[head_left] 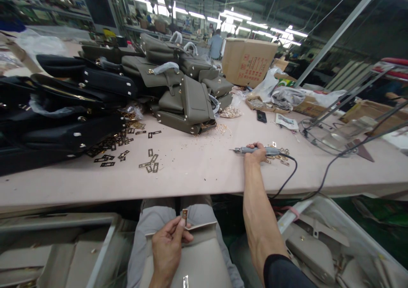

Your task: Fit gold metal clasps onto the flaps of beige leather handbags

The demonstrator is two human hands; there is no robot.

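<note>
My left hand [170,243] pinches a small gold metal plate [185,215] between thumb and fingers, just over the flap edge of a light grey handbag [199,264]. The bag lies across my lap, and a shiny metal fitting [185,281] shows on its front. Out over the table, my right hand [256,152] is closed around a grey electric screwdriver [248,150], its bit pointing left. A cord [295,169] runs from the tool's rear end. Beside that hand lies a scatter of small gold plates [283,157].
Dark metal plates [149,163] lie loose at table left. Black bags [105,84] and olive bags [194,98] are piled behind them. Tiny screws [221,128], a phone [262,116] and a carton [248,62] sit farther back. Bins of bags [108,245] flank my legs.
</note>
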